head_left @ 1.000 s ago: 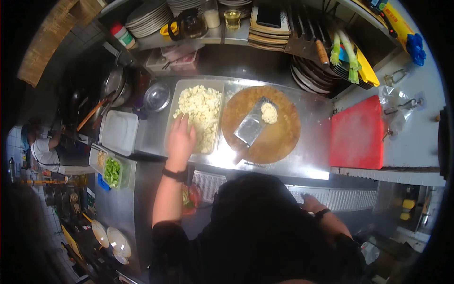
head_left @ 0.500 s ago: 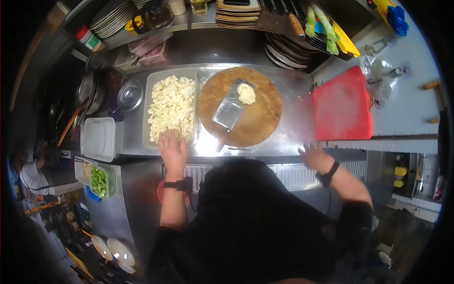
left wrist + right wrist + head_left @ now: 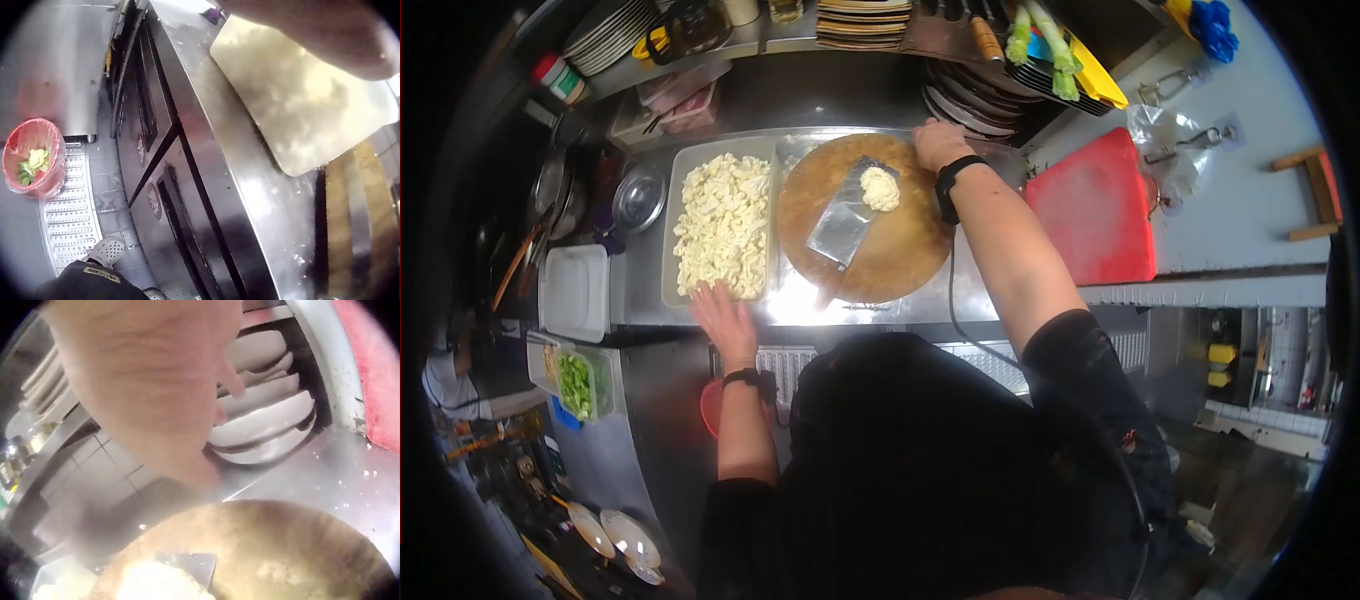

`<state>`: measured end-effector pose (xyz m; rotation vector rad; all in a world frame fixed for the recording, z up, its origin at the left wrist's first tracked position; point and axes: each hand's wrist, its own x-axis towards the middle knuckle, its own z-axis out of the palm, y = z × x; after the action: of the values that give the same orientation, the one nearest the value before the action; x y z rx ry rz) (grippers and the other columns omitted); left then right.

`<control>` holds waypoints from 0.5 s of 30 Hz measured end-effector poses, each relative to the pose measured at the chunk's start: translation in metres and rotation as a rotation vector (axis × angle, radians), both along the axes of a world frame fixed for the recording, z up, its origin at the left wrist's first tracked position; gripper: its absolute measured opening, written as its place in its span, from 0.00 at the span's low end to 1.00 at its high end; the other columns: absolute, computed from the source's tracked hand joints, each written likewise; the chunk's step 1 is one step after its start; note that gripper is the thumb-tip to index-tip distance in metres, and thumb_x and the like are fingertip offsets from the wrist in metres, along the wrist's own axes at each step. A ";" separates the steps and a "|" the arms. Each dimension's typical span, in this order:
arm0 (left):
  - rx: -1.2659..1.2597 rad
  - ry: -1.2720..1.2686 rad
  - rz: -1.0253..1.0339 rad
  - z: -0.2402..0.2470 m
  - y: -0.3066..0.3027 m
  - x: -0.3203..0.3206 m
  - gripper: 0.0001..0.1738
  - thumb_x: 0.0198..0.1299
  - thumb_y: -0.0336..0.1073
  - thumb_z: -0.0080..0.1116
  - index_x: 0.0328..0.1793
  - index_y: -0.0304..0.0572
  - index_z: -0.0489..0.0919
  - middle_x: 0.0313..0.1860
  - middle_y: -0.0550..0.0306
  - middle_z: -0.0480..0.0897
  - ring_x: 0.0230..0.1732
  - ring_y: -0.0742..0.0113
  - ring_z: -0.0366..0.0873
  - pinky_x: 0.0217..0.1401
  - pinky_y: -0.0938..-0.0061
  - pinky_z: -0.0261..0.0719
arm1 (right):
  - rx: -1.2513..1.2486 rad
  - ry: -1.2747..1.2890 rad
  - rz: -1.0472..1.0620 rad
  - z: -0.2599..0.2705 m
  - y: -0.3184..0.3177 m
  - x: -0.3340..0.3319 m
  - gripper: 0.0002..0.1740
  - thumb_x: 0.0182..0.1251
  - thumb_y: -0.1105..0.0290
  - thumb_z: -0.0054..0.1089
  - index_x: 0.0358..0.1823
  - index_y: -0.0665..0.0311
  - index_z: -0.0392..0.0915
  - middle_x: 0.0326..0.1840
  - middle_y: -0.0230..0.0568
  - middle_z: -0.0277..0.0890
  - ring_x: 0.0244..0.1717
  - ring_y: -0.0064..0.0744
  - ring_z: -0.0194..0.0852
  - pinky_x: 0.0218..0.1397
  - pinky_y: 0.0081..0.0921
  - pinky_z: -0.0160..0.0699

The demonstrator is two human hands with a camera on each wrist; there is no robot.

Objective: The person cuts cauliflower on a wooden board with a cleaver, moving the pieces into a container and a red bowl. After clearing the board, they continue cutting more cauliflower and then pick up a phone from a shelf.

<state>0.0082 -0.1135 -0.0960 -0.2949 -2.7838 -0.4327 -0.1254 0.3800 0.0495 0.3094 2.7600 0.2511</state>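
My left hand lies with fingers spread at the near edge of a shallow plastic tray full of cut cauliflower. To its right is a round wooden chopping board. On the board lies a cleaver, with a pale cauliflower piece against its blade. My right hand reaches past the board's far right edge, close to stacked bowls on the counter. In the right wrist view its fingers hang loosely bent in front of those bowls, and the palm hides part of them.
A red cutting board lies right of the steel counter. At left stand a glass bowl, a white container and a tub of chopped greens. A shelf with plates runs along the back. A lined red bin stands on the floor.
My right hand has risen from the counter's front edge to the far right side of the chopping board. My left hand has drawn back from the cauliflower to the tray's near edge.
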 end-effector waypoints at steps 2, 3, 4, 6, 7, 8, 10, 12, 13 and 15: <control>-0.036 -0.038 0.018 -0.002 0.000 -0.002 0.38 0.76 0.47 0.50 0.88 0.41 0.62 0.91 0.37 0.53 0.91 0.34 0.42 0.90 0.38 0.35 | -0.012 0.038 0.031 0.004 -0.003 0.001 0.25 0.77 0.60 0.55 0.73 0.53 0.77 0.77 0.48 0.70 0.80 0.52 0.66 0.79 0.61 0.66; -0.044 -0.042 0.054 -0.002 -0.001 -0.003 0.38 0.76 0.47 0.50 0.88 0.41 0.62 0.91 0.37 0.53 0.91 0.34 0.42 0.90 0.38 0.35 | -0.029 0.084 0.046 0.003 -0.006 0.001 0.28 0.76 0.58 0.58 0.75 0.53 0.76 0.79 0.49 0.69 0.81 0.52 0.64 0.81 0.60 0.63; -0.030 -0.023 0.028 -0.003 0.000 -0.003 0.38 0.76 0.47 0.51 0.88 0.41 0.62 0.90 0.37 0.54 0.91 0.33 0.43 0.90 0.38 0.36 | -0.080 0.206 0.049 -0.004 -0.006 0.004 0.30 0.74 0.57 0.60 0.76 0.53 0.74 0.81 0.50 0.66 0.83 0.53 0.62 0.82 0.58 0.62; -0.030 -0.009 0.040 0.003 -0.001 -0.002 0.38 0.75 0.47 0.52 0.88 0.40 0.62 0.90 0.37 0.54 0.91 0.33 0.44 0.90 0.38 0.37 | -0.171 0.371 0.058 -0.028 -0.001 0.010 0.35 0.73 0.54 0.62 0.79 0.53 0.71 0.85 0.53 0.61 0.85 0.53 0.58 0.84 0.56 0.60; 0.003 -0.015 0.023 0.007 -0.001 -0.002 0.40 0.72 0.47 0.56 0.87 0.40 0.63 0.89 0.33 0.56 0.90 0.31 0.45 0.90 0.37 0.38 | -0.204 0.413 0.055 -0.037 -0.002 0.013 0.37 0.72 0.53 0.63 0.81 0.53 0.69 0.87 0.53 0.57 0.86 0.53 0.55 0.84 0.56 0.59; 0.045 -0.023 -0.011 0.011 0.002 0.000 0.42 0.69 0.48 0.60 0.86 0.40 0.65 0.88 0.29 0.57 0.89 0.30 0.47 0.90 0.36 0.40 | -0.244 0.404 0.030 -0.046 0.001 0.017 0.39 0.71 0.52 0.65 0.82 0.53 0.68 0.88 0.59 0.56 0.86 0.56 0.56 0.85 0.53 0.60; 0.039 -0.009 -0.022 0.012 0.002 0.001 0.43 0.69 0.49 0.61 0.86 0.40 0.64 0.88 0.29 0.57 0.89 0.30 0.47 0.90 0.36 0.40 | -0.288 0.398 0.018 -0.052 -0.001 0.032 0.40 0.70 0.52 0.65 0.81 0.55 0.69 0.86 0.62 0.59 0.85 0.59 0.58 0.85 0.52 0.61; 0.004 0.009 -0.031 0.009 0.002 -0.001 0.47 0.66 0.52 0.65 0.87 0.41 0.64 0.89 0.30 0.55 0.89 0.29 0.46 0.90 0.37 0.40 | -0.371 0.404 0.017 -0.054 -0.002 0.050 0.40 0.69 0.51 0.65 0.80 0.59 0.70 0.83 0.68 0.62 0.82 0.62 0.62 0.85 0.48 0.63; 0.010 -0.017 -0.029 0.014 0.002 -0.001 0.49 0.64 0.53 0.68 0.87 0.41 0.64 0.89 0.30 0.54 0.90 0.29 0.45 0.90 0.37 0.40 | -0.410 0.406 0.031 -0.050 -0.007 0.056 0.39 0.69 0.52 0.66 0.79 0.61 0.71 0.81 0.70 0.64 0.81 0.64 0.64 0.84 0.46 0.65; 0.011 -0.022 -0.024 0.021 0.004 0.000 0.49 0.62 0.54 0.70 0.85 0.38 0.66 0.87 0.28 0.57 0.89 0.29 0.48 0.89 0.35 0.42 | -0.472 0.367 0.031 -0.040 -0.001 0.069 0.39 0.68 0.51 0.67 0.76 0.64 0.73 0.81 0.69 0.64 0.80 0.63 0.65 0.83 0.46 0.67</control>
<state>0.0085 -0.1094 -0.0753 -0.3237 -2.8006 -0.4592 -0.0563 0.3788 0.0099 0.2019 3.0637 -0.4946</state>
